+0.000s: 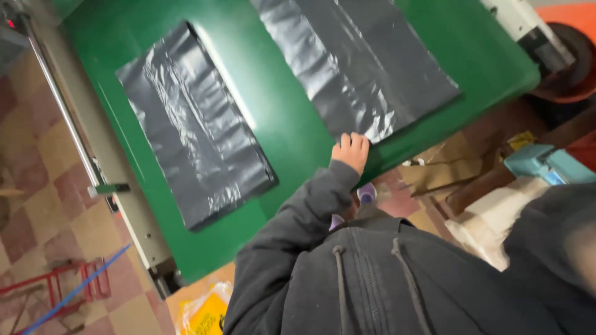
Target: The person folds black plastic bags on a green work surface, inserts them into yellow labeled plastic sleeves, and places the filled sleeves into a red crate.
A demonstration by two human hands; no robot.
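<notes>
The fingers of the left hand lie close together, curled over the near edge of the green table, their tips touching the near corner of the larger black plastic bag; they pinch nothing that can be seen. That bag lies flat and crinkled on the table, running from the hand to the table's far side. A second, smaller stack of black plastic bags lies flat on the same table, well apart from the hand, toward the table's left end. A dark hooded jacket sleeve leads from the body up to the hand. A metal rail runs along the table's left end. The right hand is out of view.
</notes>
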